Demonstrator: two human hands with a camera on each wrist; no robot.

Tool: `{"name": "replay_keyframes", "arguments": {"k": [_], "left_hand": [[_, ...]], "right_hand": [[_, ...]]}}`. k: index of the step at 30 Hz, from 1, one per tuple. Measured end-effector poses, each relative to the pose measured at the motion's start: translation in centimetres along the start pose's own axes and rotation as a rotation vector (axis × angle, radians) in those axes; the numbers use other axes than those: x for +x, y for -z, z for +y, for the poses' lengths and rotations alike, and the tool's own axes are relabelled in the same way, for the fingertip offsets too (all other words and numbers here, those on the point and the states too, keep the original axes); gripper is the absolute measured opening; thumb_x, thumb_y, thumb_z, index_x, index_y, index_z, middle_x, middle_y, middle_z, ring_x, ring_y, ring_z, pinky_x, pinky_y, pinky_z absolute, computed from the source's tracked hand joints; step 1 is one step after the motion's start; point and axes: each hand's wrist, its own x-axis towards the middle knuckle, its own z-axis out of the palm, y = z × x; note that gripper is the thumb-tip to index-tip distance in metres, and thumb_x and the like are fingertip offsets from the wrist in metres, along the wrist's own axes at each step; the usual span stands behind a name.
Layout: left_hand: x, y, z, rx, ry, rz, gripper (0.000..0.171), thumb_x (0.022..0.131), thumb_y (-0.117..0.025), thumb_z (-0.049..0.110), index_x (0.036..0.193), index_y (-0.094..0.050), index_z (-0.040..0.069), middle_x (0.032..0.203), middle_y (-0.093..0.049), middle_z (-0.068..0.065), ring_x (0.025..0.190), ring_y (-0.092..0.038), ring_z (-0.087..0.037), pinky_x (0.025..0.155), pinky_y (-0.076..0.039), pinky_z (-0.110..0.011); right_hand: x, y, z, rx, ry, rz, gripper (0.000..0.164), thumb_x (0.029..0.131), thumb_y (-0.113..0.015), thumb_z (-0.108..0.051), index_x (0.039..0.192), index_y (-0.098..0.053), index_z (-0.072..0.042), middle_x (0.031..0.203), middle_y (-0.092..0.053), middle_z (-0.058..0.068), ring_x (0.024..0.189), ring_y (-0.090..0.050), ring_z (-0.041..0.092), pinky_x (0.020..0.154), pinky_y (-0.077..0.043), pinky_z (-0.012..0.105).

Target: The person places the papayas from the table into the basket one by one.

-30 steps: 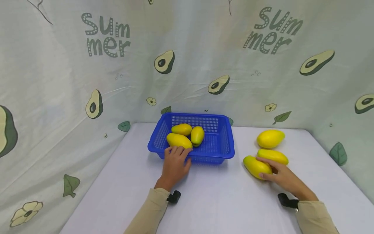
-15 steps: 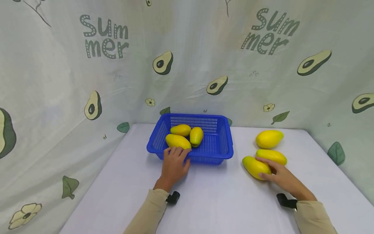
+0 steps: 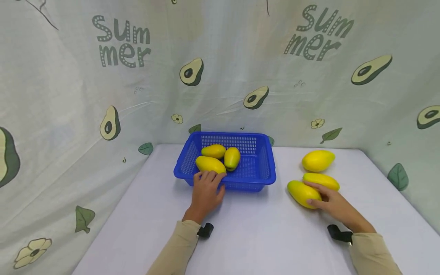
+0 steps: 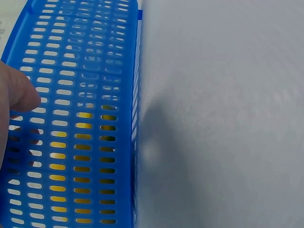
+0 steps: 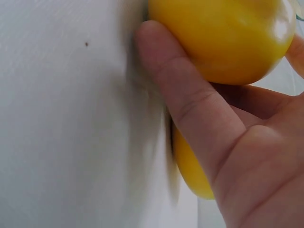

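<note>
In the head view, a blue plastic basket point(image 3: 254, 176) with slotted walls stands at the back middle of the white table. Three yellow mangoes lie inside it, the nearest mango point(image 3: 210, 164) right behind the front rim. My left hand point(image 3: 206, 193) grips that rim, fingers hooked over the top. The left wrist view has its thumb point(image 4: 21, 90) against the outer wall. Over on the right, my right hand point(image 3: 333, 202) holds a mango point(image 3: 302, 193) between thumb and fingers. In the right wrist view the thumb point(image 5: 190, 90) lies along the underside of this mango point(image 5: 228, 38).
Just behind the held mango lies another mango point(image 3: 323, 180), overlapping it in the head view. A further mango point(image 3: 317, 160) rests farther back. A pale curtain point(image 3: 220, 76) with avocado prints hangs behind the table point(image 3: 261, 233).
</note>
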Motion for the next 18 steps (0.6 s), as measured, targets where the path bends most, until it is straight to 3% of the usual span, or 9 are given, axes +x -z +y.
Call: {"name": "replay_keyframes", "arguments": {"k": [3, 12, 18], "left_hand": [[0.23, -0.08, 0.1, 0.004, -0.006, 0.008, 0.033, 0.087, -0.071, 0.027, 0.119, -0.071, 0.019, 0.098, -0.062, 0.001, 0.097, -0.053, -0.023, 0.096, -0.034, -0.05], [0.63, 0.13, 0.3, -0.005, 0.016, -0.01, 0.034, 0.088, -0.072, 0.027, 0.121, -0.07, 0.019, 0.1, -0.062, 0.0, 0.099, -0.053, -0.023, 0.098, -0.034, -0.05], [0.29, 0.2, 0.2, 0.005, 0.01, -0.005, 0.034, 0.087, -0.073, 0.027, 0.119, -0.071, 0.019, 0.099, -0.062, 0.0, 0.097, -0.054, -0.023, 0.097, -0.035, -0.05]], "right_hand": [[-0.01, 0.34, 0.0, 0.008, -0.015, -0.004, 0.069, 0.097, -0.066, -0.039, 0.154, -0.04, -0.013, 0.153, -0.039, 0.02, 0.126, -0.042, 0.034, 0.09, -0.043, 0.028], [0.3, 0.71, -0.04, 0.049, -0.039, -0.02, 0.07, 0.098, -0.063, -0.04, 0.156, -0.036, -0.012, 0.155, -0.035, 0.021, 0.126, -0.042, 0.034, 0.087, -0.046, 0.027], [0.26, 0.3, 0.01, 0.042, -0.047, -0.033, 0.07, 0.098, -0.062, -0.039, 0.156, -0.035, -0.011, 0.155, -0.034, 0.023, 0.129, -0.04, 0.037, 0.095, -0.044, 0.049]]}}
